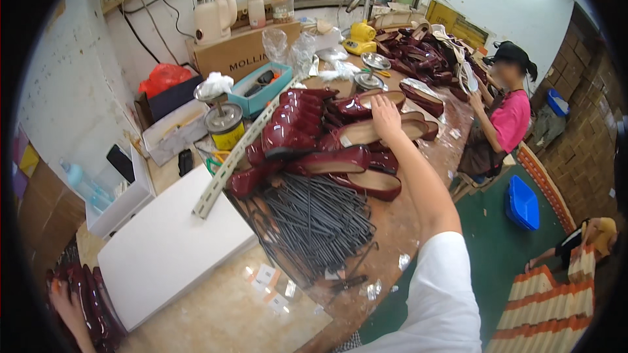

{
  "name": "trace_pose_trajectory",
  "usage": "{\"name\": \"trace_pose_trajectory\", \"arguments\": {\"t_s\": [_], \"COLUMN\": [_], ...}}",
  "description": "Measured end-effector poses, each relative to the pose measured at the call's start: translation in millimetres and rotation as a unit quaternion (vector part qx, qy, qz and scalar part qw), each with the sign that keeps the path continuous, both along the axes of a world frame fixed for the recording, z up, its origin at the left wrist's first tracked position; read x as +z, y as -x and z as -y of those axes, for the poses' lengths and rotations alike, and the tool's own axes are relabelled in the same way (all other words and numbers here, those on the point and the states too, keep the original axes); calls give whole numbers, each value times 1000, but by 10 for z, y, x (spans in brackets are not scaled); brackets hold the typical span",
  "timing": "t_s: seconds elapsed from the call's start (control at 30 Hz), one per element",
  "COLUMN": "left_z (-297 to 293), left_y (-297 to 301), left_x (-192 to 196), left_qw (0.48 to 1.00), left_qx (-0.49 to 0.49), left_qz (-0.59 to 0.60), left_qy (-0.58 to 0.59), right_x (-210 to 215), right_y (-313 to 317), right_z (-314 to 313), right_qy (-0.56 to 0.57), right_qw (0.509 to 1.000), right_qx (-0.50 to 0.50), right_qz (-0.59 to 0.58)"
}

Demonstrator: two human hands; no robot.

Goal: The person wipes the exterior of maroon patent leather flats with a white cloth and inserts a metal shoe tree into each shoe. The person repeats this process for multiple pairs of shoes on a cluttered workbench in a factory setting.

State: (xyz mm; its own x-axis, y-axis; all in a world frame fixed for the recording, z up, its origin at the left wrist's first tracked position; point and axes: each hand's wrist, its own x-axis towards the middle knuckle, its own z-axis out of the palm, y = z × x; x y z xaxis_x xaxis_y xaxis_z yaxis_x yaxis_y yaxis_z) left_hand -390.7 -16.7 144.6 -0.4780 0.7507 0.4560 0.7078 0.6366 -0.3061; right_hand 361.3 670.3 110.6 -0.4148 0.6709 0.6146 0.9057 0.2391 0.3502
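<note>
Glossy dark red flat shoes [297,134] lie heaped in the middle of the workbench. My right hand [386,117] reaches over the heap, its fingers stretched out over the opening of a beige-lined shoe [358,133]. At the far lower left, my left hand [64,301] curls over a few similar red shoes [98,301] standing side by side; the dark picture rim hides part of it. Beside the heap, nearer to me, lies a pile of thin black metal rods [320,219] with bent ends. A pale slotted metal strip [239,147] runs along the heap's left side.
A large white box [176,242] stands between my hands. Behind are a yellow tin [226,127], a turquoise box [261,88] and a kettle [214,16]. A co-worker in pink [507,114] sits at right by another shoe pile [418,55]. Blue basins [522,202] rest on the floor.
</note>
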Motion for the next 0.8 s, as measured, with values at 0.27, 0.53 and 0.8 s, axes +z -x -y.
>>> {"name": "trace_pose_trajectory", "arguments": {"t_s": [0.27,0.53,0.8], "left_z": [-588,-434,-230], "left_y": [-2748,-3793,-4018], "left_x": [-142,-1015,-1047], "left_qw": [947,716,589], "left_qx": [-203,-212,-147], "left_qz": [247,657,729], "left_qy": [16,-103,-316], "right_x": [151,954,-255], "right_y": [90,-316,1510], "right_z": [-161,1889,4280], "right_qy": [191,392,860], "right_qw": [981,873,383], "right_qx": [0,155,127], "right_qz": [-39,-248,-314]}}
